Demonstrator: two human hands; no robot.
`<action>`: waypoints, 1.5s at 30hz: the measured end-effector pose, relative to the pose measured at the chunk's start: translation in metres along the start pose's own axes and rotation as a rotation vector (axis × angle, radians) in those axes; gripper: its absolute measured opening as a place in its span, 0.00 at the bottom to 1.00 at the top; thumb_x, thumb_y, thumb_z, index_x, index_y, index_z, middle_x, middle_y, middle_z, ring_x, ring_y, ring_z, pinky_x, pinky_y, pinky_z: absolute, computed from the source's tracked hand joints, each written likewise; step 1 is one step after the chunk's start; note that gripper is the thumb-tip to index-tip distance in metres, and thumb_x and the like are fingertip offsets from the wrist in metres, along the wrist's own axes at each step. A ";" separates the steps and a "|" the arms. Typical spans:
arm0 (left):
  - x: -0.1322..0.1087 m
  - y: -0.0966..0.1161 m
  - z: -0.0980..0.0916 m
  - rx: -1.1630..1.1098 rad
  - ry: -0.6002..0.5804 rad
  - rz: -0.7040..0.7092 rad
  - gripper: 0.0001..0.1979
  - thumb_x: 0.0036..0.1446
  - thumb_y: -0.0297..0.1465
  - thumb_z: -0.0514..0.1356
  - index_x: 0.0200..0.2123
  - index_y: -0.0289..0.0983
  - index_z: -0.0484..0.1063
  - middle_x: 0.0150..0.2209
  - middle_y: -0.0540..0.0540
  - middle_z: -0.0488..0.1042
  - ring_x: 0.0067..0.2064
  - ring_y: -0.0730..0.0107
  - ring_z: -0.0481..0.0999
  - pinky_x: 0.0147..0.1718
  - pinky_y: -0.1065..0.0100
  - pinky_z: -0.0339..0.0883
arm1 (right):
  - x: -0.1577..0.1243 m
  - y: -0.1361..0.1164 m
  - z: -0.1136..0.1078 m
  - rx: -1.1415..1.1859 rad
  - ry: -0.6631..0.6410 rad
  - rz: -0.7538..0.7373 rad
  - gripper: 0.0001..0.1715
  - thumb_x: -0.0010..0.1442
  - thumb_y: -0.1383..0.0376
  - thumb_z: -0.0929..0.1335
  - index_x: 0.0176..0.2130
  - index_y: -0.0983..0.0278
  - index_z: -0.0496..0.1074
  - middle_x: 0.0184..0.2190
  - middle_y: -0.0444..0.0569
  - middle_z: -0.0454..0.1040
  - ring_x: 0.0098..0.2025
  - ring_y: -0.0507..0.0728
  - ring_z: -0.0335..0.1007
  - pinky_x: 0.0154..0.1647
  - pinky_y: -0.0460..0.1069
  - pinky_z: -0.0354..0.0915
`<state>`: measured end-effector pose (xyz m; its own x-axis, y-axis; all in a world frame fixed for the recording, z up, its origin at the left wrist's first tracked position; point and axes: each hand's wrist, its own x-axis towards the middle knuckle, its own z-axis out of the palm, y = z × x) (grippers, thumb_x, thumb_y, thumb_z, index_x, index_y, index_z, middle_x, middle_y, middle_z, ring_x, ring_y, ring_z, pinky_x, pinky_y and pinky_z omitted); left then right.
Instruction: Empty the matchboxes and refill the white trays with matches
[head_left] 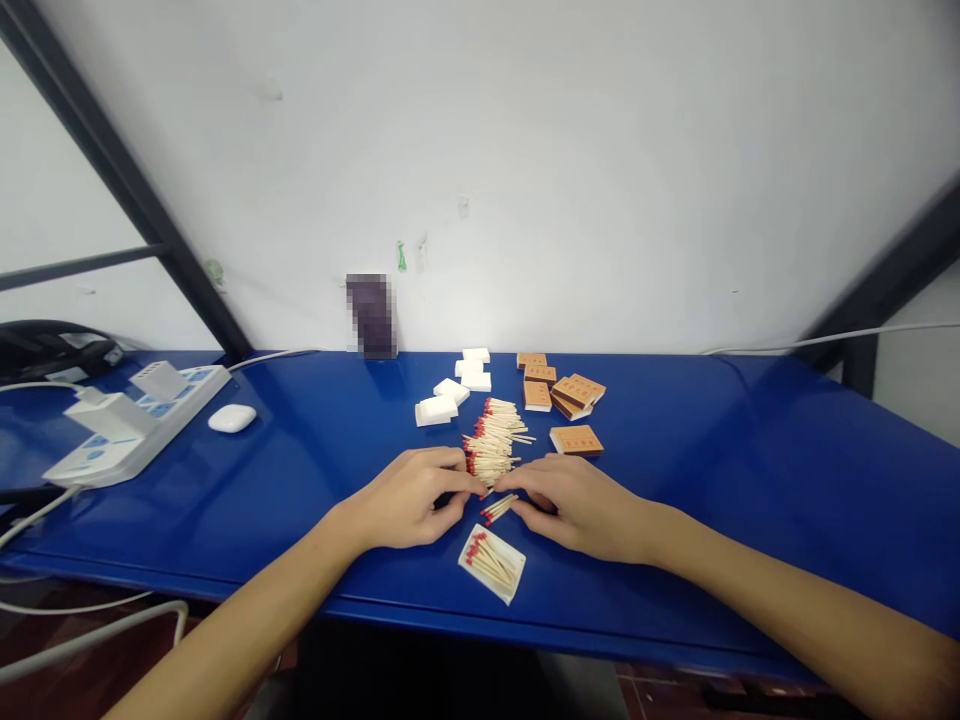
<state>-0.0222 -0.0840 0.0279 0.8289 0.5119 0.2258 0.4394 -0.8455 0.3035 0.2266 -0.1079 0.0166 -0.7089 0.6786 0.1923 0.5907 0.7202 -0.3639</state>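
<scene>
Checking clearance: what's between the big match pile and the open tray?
In the head view: a small bunch of loose matches, with the left hand and right hand close on either side.

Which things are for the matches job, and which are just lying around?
In the job: matchstick pile, loose matchsticks, tray of matches, white matchbox trays, orange matchbox sleeves.

Probably lying about: power strip, plugged-in chargers, white earbud case.

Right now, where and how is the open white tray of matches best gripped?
Likely by both long walls of the white tray, right hand coming from above and the right: it lies flat and open with matches loose inside, and more matches lie just beyond.
</scene>
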 end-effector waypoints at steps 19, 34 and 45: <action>0.000 -0.003 0.001 0.009 0.010 -0.031 0.15 0.65 0.27 0.53 0.48 0.41 0.77 0.38 0.46 0.70 0.39 0.70 0.70 0.39 0.70 0.65 | 0.001 0.001 0.004 0.046 0.016 -0.022 0.12 0.66 0.68 0.63 0.43 0.62 0.76 0.37 0.47 0.79 0.34 0.54 0.72 0.37 0.48 0.61; 0.012 -0.008 0.003 0.003 0.025 -0.036 0.14 0.67 0.30 0.52 0.49 0.40 0.77 0.38 0.46 0.70 0.39 0.69 0.71 0.39 0.69 0.65 | 0.003 0.000 0.006 0.001 0.062 0.010 0.11 0.65 0.63 0.65 0.39 0.61 0.78 0.27 0.44 0.75 0.26 0.51 0.65 0.31 0.47 0.56; 0.014 -0.013 0.006 -0.024 0.394 -0.017 0.11 0.62 0.29 0.54 0.37 0.37 0.76 0.26 0.50 0.75 0.28 0.72 0.71 0.36 0.67 0.64 | 0.001 0.003 0.010 0.048 0.194 0.038 0.12 0.65 0.63 0.64 0.41 0.62 0.77 0.24 0.45 0.74 0.25 0.52 0.66 0.30 0.47 0.58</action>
<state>-0.0139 -0.0668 0.0215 0.6233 0.5488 0.5571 0.4400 -0.8350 0.3304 0.2237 -0.1059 0.0063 -0.5964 0.7232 0.3482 0.5932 0.6894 -0.4159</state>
